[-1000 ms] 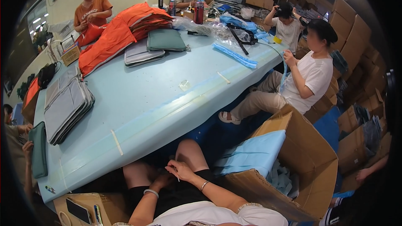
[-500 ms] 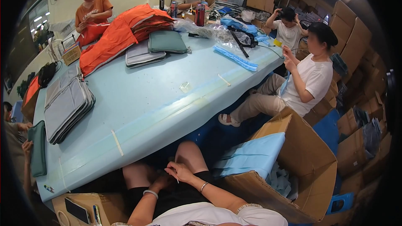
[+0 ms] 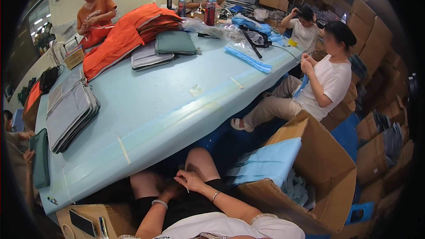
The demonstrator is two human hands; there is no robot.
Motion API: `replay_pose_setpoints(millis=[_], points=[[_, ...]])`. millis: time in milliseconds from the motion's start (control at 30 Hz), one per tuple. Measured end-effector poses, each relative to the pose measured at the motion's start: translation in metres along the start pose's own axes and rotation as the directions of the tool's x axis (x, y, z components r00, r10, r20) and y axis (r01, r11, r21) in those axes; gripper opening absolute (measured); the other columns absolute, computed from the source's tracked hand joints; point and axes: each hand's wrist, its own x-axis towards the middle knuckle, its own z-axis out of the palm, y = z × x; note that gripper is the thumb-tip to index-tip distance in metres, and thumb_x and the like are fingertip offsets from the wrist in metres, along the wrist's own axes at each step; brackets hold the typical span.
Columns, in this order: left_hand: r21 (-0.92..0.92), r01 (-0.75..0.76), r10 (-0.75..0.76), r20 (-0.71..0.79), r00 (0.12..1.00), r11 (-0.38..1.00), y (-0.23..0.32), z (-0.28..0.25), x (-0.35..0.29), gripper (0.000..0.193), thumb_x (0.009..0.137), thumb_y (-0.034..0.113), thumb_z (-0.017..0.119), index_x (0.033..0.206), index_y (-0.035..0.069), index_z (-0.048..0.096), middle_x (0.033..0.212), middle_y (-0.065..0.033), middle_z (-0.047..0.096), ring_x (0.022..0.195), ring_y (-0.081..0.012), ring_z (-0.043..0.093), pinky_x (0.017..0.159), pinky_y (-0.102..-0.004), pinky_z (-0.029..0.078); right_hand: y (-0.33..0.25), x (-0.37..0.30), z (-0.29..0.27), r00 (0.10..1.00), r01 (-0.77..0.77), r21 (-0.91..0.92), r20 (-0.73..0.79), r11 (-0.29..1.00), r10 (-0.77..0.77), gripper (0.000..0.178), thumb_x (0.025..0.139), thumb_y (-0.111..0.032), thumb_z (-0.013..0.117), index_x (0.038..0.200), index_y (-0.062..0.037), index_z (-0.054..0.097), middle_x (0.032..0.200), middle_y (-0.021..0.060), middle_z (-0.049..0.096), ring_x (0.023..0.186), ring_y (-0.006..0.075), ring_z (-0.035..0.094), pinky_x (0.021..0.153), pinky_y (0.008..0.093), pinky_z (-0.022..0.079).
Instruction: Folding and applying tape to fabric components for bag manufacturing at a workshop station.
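Observation:
Both hands are together over my lap, below the table's near edge. My right hand (image 3: 190, 180) is closed in a pinch, with a thin white strip (image 3: 187, 189) sticking out below its fingers; what kind of thing it is cannot be made out. My left hand (image 3: 171, 190) lies close beside it, in shadow, and its fingers are mostly hidden. To the right of my knees, light blue fabric (image 3: 265, 163) hangs over the edge of an open cardboard box (image 3: 330, 177), with blue-grey pieces inside.
A pale blue table (image 3: 150, 106) carries grey pouches (image 3: 73, 115), a green pouch (image 3: 176, 43), orange fabric (image 3: 119, 44) and blue strips (image 3: 248, 59). Several co-workers sit or stand around it. A phone (image 3: 82, 224) lies on a carton (image 3: 116, 217) at lower left.
My hands stay almost in place. The co-worker at right has brought their hands lower and closer together on a blue strip. The view has shifted slightly.

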Motion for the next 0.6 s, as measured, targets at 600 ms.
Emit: replay_pose_setpoints(millis=[600], points=[[-0.008, -0.092, 0.091, -0.124, 0.988, 0.996, 0.012, -0.001, -0.005, 0.05, 0.083, 0.025, 0.06, 0.13, 0.011, 0.048, 0.134, -0.0159, 0.048, 0.125, -0.0327, 0.044, 0.106, -0.0408, 0.034, 0.008, -0.003, -0.006, 0.999, 0.018, -0.006, 0.039, 1.0, -0.018, 0.017, 0.086, -0.019, 0.065, 0.089, -0.0039, 0.057, 0.07, 0.0146, 0.061, 0.06, 0.0296, 0.06, 0.054, 0.036, 0.046]])
